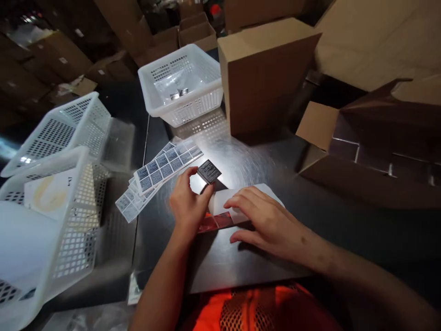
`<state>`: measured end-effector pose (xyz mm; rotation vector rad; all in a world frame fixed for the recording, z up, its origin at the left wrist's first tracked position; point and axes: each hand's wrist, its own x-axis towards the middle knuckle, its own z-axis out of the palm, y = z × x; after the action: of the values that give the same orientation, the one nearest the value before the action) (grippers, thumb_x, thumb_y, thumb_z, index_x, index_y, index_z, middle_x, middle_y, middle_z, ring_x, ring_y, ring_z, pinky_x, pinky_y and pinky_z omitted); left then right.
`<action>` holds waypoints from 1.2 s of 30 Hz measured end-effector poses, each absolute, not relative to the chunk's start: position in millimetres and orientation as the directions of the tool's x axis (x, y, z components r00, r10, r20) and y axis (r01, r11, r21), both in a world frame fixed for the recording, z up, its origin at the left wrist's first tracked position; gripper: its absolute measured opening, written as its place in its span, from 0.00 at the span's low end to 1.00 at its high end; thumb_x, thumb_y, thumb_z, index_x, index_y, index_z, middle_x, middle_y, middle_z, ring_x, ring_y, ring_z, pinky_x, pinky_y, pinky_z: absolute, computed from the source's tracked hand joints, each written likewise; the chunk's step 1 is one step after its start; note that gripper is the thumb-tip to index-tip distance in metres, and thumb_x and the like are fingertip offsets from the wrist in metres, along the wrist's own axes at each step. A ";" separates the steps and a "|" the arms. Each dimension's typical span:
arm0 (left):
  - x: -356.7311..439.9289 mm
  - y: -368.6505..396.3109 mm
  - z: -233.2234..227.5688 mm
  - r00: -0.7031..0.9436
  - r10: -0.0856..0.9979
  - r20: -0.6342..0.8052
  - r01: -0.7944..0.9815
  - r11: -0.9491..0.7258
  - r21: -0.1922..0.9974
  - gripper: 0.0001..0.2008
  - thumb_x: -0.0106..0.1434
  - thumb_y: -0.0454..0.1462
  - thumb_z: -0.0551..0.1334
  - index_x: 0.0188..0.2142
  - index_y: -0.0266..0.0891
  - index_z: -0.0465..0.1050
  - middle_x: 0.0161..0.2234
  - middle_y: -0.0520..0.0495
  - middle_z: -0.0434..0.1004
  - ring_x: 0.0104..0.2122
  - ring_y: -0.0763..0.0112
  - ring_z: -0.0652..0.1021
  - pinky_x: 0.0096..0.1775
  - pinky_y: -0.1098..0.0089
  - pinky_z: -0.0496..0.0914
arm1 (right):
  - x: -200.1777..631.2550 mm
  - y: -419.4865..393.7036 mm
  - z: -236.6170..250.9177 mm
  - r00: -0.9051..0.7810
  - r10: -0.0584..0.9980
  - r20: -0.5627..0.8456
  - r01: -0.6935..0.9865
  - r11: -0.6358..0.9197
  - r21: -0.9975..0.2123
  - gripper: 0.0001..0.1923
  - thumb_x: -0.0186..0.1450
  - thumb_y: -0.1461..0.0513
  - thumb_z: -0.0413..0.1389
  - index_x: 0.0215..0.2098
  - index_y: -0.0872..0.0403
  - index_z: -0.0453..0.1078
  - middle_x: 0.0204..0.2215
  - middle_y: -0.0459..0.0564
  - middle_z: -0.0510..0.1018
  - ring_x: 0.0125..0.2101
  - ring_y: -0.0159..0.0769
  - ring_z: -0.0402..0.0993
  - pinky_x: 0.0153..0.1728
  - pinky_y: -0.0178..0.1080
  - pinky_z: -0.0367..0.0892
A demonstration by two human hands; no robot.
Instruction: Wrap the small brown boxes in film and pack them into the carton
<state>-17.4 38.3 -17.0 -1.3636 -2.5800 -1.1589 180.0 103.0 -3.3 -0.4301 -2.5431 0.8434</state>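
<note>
My left hand (188, 200) pinches a small black square label (209, 171) by its edge, between thumb and fingers. Fine pale print covers the face of the label. Close by, my right hand (260, 216) has its fingers spread over a white backing sheet (223, 202), and I cannot tell how firmly they touch it. Red shiny squares (217, 221) run along the near side of that sheet. To the left of my left hand lie overlapping sticker sheets (165, 166), printed with rows of dark squares.
A white perforated basket (188, 108) with clear plastic inside stands at the back. More white baskets (74, 216) sit at the left, one holding a printed card (50, 193). A tall cardboard box (265, 82) stands behind, and an open carton (347, 156) at the right. All rest around the metal table (220, 262).
</note>
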 end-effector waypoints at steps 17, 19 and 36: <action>-23.0 44.7 -19.1 -0.721 0.657 0.222 0.551 0.348 0.759 0.21 0.48 0.42 0.72 0.40 0.43 0.71 0.39 0.49 0.80 0.40 0.60 0.80 0.42 0.63 0.71 | 162.2 85.0 -19.6 -0.791 0.490 0.366 0.213 0.781 -0.587 0.05 0.64 0.62 0.59 0.39 0.53 0.73 0.34 0.50 0.81 0.37 0.42 0.77 0.41 0.44 0.67; -22.2 45.0 -17.8 -0.727 0.653 0.211 0.540 0.355 0.763 0.20 0.47 0.41 0.71 0.40 0.43 0.70 0.39 0.49 0.80 0.39 0.61 0.80 0.43 0.62 0.72 | 162.3 83.3 -21.2 -0.773 0.500 0.390 0.207 0.781 -0.590 0.03 0.66 0.63 0.59 0.39 0.52 0.73 0.35 0.50 0.82 0.36 0.41 0.77 0.42 0.44 0.67; -27.3 46.1 -18.6 -0.720 0.651 0.238 0.536 0.305 0.787 0.24 0.53 0.39 0.68 0.50 0.42 0.72 0.41 0.48 0.79 0.39 0.63 0.79 0.37 0.65 0.70 | 168.2 78.9 -13.1 -0.704 0.155 0.693 -0.093 0.947 -0.307 0.12 0.72 0.67 0.51 0.36 0.51 0.75 0.30 0.47 0.82 0.38 0.39 0.75 0.50 0.47 0.68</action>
<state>-27.3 46.1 -18.6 -1.2069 -2.6360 -1.5061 168.2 78.9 -13.1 -0.0434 -2.3163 0.4114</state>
